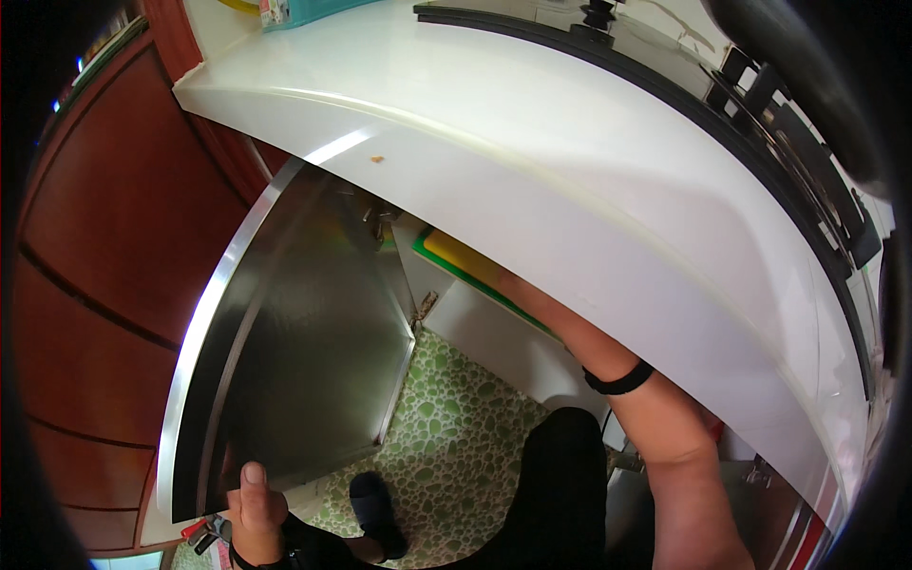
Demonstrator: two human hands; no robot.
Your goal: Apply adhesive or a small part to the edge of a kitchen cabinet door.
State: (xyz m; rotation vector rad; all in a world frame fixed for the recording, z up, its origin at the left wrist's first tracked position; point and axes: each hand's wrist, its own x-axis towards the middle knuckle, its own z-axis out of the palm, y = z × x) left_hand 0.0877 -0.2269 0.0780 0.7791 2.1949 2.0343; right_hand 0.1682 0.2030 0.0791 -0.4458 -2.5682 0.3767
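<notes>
A steel-faced cabinet door (313, 342) with a bright metal rim hangs open below the white counter (551, 114). My left hand (254, 508) grips the door's lower left edge, thumb upright along its inner face. My right forearm reaches under the counter into the cabinet. Only the back part of my right hand (521, 296) shows beside a flat yellow and green item (456, 256); its fingers are hidden by the counter edge.
A red-brown wooden panelled door (114, 209) stands at the left. On the counter are a black-edged cooktop (646, 52) and a teal item (313, 9). Below are a green pebble-patterned floor (456, 389), my dark-clad leg and a slipper (375, 508).
</notes>
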